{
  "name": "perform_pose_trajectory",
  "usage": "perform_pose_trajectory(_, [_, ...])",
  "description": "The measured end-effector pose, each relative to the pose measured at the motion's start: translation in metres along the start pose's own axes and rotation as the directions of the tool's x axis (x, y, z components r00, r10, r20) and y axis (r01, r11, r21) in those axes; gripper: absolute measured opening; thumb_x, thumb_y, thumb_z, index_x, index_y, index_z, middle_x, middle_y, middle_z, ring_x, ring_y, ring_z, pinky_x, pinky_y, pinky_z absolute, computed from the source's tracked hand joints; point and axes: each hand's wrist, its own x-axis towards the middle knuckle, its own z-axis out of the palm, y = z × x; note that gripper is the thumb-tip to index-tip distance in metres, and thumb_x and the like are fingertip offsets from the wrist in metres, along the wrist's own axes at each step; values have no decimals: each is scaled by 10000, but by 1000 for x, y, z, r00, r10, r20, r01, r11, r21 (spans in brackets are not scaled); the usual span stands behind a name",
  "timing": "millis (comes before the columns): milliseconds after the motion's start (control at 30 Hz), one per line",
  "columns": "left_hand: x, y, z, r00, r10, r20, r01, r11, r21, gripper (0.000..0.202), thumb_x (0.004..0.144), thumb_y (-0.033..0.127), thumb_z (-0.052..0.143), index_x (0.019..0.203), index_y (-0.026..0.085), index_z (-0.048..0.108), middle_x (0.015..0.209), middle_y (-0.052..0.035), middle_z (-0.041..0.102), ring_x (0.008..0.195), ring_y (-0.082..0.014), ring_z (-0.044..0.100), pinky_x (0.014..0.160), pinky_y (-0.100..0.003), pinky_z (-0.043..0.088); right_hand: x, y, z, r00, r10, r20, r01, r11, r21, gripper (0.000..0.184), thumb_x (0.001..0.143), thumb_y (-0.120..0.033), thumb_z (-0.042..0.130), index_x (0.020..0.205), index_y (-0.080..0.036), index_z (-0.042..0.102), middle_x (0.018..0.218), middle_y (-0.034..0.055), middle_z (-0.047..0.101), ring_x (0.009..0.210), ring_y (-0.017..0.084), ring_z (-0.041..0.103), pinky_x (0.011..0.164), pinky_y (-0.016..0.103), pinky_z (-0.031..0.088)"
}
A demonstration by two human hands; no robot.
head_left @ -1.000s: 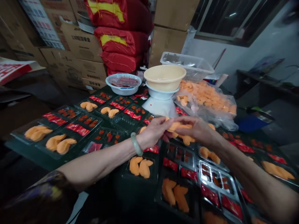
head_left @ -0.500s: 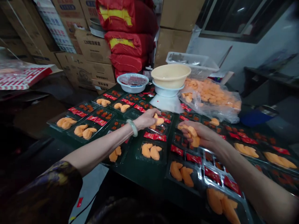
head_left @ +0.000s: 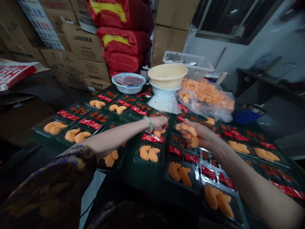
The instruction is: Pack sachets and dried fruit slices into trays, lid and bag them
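Orange pieces (head_left: 190, 130): several in right hand (head_left: 202, 133), two in one tray (head_left: 196, 174)

My far-off camera shows me what looks like a small packing workshop: big brown boxes (head_left: 82, 51) piled high, fat red bundles (head_left: 126, 46), and a table (head_left: 133, 178) full of filled trays (head_left: 195, 171).

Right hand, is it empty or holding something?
Holding something: orange pieces show in the curled right hand, poking out past its fingertips. Exactly how many, I cannot tell.
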Motion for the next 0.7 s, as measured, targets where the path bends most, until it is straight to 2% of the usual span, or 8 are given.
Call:
perform_pose_trajectory(100, [-10, 7, 4, 978, -21, -209, 7, 998, -66, 168, 551, 21, 613, 666, 140, 638, 700, -26, 598, 696, -143, 549, 600, -214, 420, 13, -4, 15, 978, -116, -175, 96, 988, -121, 229, 847, -321, 493, 693, -158, 537, 460, -28, 467, 356, 83, 397, 338, 190, 279])
perform_pose_trajectory(200, [-30, 19, -5, 937, -187, -296, 35, 891, -452, 198, 774, 292, 564, 900, 144, 605, 666, -11, 572, 557, -111, 548, 484, -205, 417, 32, -7, 37, 936, -233, -263, 196, 967, -162, 191, 825, -256, 537, 659, -162, 521, 479, -33, 505, 393, 75, 435, 400, 187, 334])
perform_pose_trajectory(300, [-55, 26, -14, 926, -307, -219, 44, 666, -745, 324, 766, 382, 607, 961, 135, 532, 606, 12, 554, 450, -94, 533, 405, -190, 400, 50, -15, 65, 936, -266, -229, 239, 961, -141, 232, 846, -296, 489, 652, -172, 517, 525, -9, 557, 461, 111, 509, 491, 229, 418])
perform_pose_trajectory(367, [-71, 20, -19, 892, -367, -264, -14, 560, -828, 337, 711, 282, 683, 950, 124, 506, 573, 31, 542, 429, -75, 517, 410, -177, 404, 59, -23, 84, 967, -203, -154, 195, 979, -65, 265, 859, -314, 429, 648, -176, 510, 535, 15, 572, 473, 137, 528, 513, 265, 440])
perform_pose_trajectory(433, [-88, 5, -24, 854, -408, -322, -75, 515, -854, 332, 684, 201, 699, 940, 116, 506, 561, 39, 538, 426, -58, 501, 413, -161, 395, 66, -31, 100, 993, -106, -44, 107, 994, 10, 204, 817, -264, 440, 657, -167, 521, 539, 27, 572, 468, 140, 521, 512, 271, 441])
perform_pose_trajectory(500, [-105, -16, -30, 813, -453, -366, -88, 526, -846, 301, 673, 160, 688, 918, 115, 520, 573, 34, 549, 440, -54, 500, 411, -154, 381, 71, -36, 110, 998, -36, 57, 34, 999, 32, 71, 715, -162, 486, 689, -147, 551, 556, 26, 579, 467, 126, 512, 505, 253, 428])
perform_pose_trajectory(633, [-135, -62, -49, 706, -566, -426, 9, 608, -794, 221, 655, 106, 630, 868, 111, 572, 625, 7, 588, 490, -65, 515, 434, -164, 370, 80, -36, 115, 989, -3, 148, -1, 1000, 24, 284, 517, -33, 474, 759, -143, 575, 630, 12, 611, 540, 110, 546, 547, 226, 432])
perform_pose_trajectory(700, [-144, -80, -62, 695, -551, -462, 105, 713, -693, 177, 650, 86, 575, 822, 106, 611, 658, -14, 616, 533, -79, 535, 476, -182, 384, 84, -33, 117, 984, -52, 169, 56, 998, -19, 345, 473, -14, 471, 775, -149, 570, 661, 2, 618, 585, 107, 562, 579, 221, 437])
